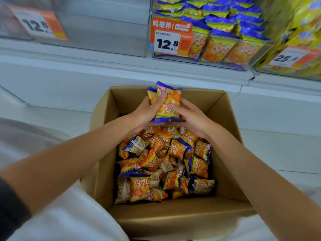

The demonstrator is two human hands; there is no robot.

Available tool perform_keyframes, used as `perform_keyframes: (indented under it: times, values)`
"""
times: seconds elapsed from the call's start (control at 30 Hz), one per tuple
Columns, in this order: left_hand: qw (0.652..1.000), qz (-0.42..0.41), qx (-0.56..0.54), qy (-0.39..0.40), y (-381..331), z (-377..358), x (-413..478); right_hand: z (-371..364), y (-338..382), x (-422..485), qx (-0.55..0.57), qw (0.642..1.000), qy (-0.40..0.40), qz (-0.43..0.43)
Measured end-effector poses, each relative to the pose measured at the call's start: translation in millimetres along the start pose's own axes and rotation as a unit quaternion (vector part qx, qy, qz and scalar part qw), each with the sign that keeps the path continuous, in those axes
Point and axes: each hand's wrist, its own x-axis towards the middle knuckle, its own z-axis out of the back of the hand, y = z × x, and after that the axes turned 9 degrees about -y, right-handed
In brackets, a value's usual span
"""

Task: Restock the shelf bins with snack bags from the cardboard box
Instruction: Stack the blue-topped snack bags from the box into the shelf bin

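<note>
Snack bags [168,103] clamped upright in left hand [145,114], thumb pressed on front, lower edge pinched by right hand [193,117], held above cardboard box [224,110], loose bags [165,164] piled inside

Cardboard box [224,112] sits right before you, below the shelf ledge [121,66]. Loose snack bags [165,164] lie heaped in it. Your left hand [147,113] and right hand [192,117] grip the held bags [169,105] between them, over the box's far end. On the shelf behind: left bin [104,37], middle bin [225,47], right bin [295,32], side by side.
</note>
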Motion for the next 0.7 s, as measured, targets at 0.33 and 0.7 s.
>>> perform_keyframes:
  times: [0.33,0.7]
  values:
    - [0.986,0.024,0.158,0.042,-70,19,-19,17,104,-21,-0.468,0.874,0.054,0.121]
    - [0.995,0.029,-0.079,0.049,-88,16,-25,11,110,-23,-0.092,0.992,-0.062,0.065]
